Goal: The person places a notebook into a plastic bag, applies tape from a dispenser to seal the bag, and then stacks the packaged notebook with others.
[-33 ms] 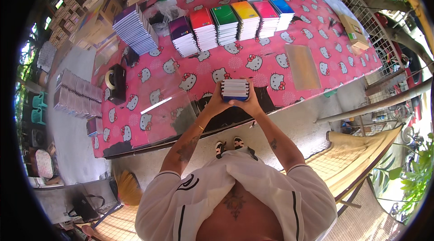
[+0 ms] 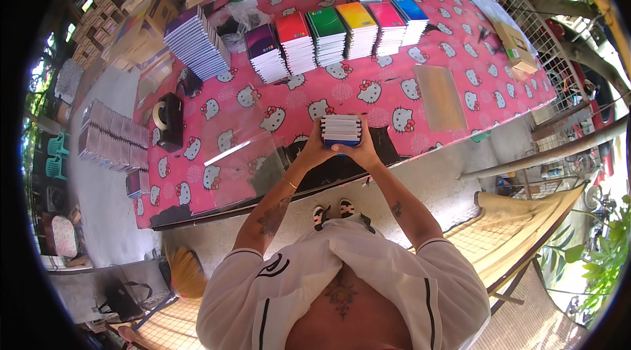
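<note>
Your left hand point(image 2: 314, 151) and right hand point(image 2: 368, 153) clasp a small stack of notebooks point(image 2: 341, 132) from both sides, at the middle of the near edge of the pink, cat-patterned table point(image 2: 388, 80). Toward its far edge stand six squared notebook piles point(image 2: 332, 38) with glossy coloured covers; near the right edge lies a flat-sided cardboard box point(image 2: 517, 55), whose contents you cannot see.

Green chairs point(image 2: 56, 167) (left) edge the grey floor point(image 2: 108, 215) — daylit.
</note>
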`<state>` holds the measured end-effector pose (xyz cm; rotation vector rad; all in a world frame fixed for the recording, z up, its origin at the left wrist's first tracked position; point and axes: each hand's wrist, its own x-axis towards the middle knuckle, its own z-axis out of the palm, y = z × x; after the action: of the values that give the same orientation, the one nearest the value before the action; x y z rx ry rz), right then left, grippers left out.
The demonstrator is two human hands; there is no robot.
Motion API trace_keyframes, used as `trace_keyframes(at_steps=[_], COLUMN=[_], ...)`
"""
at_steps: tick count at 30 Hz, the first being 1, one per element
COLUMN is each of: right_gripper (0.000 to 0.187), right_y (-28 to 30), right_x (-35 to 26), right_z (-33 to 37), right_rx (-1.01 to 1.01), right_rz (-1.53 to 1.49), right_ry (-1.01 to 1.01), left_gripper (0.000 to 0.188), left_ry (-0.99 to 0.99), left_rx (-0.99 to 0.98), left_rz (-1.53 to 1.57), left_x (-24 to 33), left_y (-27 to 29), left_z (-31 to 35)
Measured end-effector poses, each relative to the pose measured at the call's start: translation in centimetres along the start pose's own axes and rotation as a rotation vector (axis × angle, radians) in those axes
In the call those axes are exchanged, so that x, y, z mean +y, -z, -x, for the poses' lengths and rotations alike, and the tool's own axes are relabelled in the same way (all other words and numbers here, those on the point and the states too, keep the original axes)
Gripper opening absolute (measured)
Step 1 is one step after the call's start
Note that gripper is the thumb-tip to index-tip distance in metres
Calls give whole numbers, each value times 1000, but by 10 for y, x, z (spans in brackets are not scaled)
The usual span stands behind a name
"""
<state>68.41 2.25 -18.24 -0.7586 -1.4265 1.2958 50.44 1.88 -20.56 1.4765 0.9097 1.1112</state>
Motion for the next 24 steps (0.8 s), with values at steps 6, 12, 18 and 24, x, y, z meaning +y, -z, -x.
trace_keyframes(at_steps=[6, 12, 18, 24], right_gripper=[86, 84, 86, 84], right_y=[21, 22, 24, 24], right_x=[3, 19, 33, 35], right_z=[3, 3, 10, 6], right_rx=[-51, -62, -81, -98], right_rz=[145, 138, 103, 161], right_ry=[-39, -55, -75, -42], left_gripper=[95, 92, 96, 104], left_ry=[196, -284, -130, 9], left_rx=[-78, 95, -129, 41], left_rz=[-542, -1229, -1234, -1186], left_x=[83, 129, 112, 103], left_y=[10, -51, -47, -24], left_z=[-4, 5, 4, 4])
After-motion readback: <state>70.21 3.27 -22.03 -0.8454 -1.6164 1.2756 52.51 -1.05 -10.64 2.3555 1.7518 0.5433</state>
